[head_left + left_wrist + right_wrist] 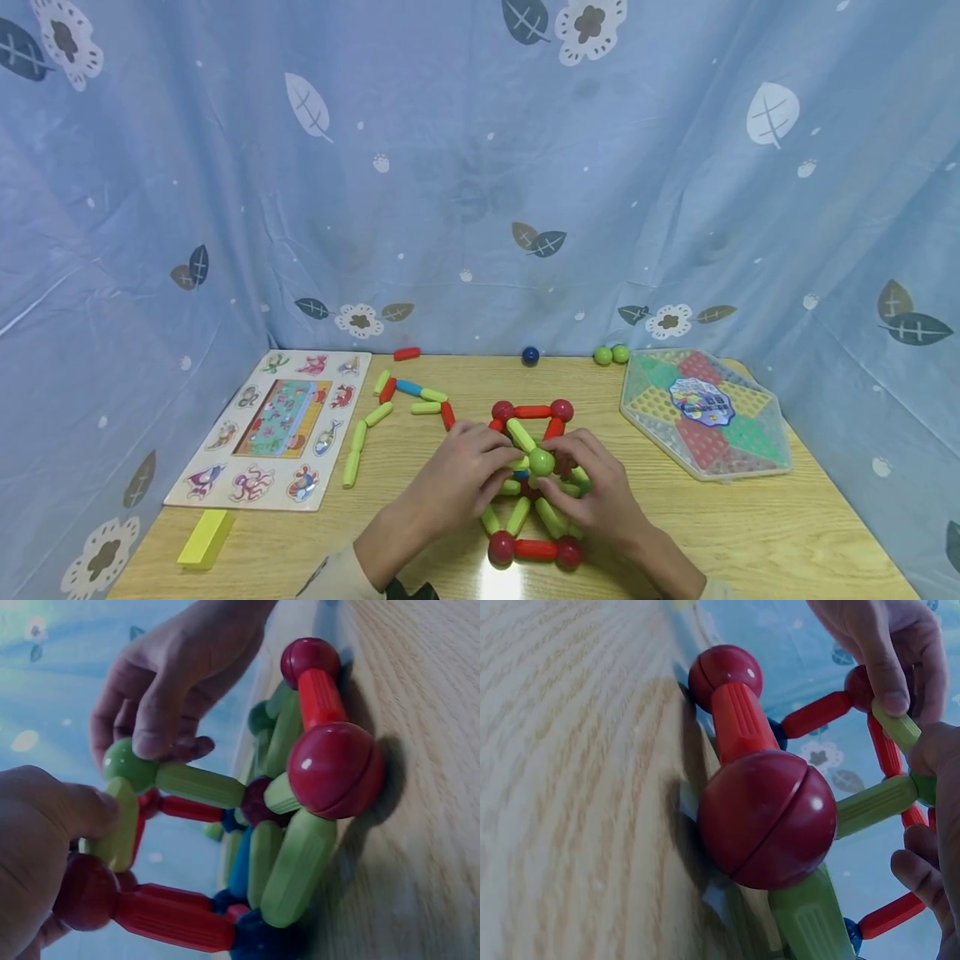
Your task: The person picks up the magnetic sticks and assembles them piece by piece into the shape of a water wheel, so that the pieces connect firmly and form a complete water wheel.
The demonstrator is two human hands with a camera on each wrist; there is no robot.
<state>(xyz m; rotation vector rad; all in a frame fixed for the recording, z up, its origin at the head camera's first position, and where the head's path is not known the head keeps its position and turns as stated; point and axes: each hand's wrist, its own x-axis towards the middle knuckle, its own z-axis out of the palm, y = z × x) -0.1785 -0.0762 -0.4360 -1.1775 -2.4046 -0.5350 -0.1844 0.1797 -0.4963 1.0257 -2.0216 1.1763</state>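
Note:
A structure of magnetic rods and balls stands on the table, with red balls, red rods and light green rods. A light green ball sits at its top. My left hand pinches a light green rod that meets this ball on one side and nears a red ball on the other. My right hand holds the green ball between thumb and fingers. In the right wrist view, the right hand's fingers partly cover the ball.
Loose rods lie in a bent line to the left. A sea-animal puzzle board and a yellow block are further left. At the back are a dark blue ball and green balls. A hexagonal game box lies right.

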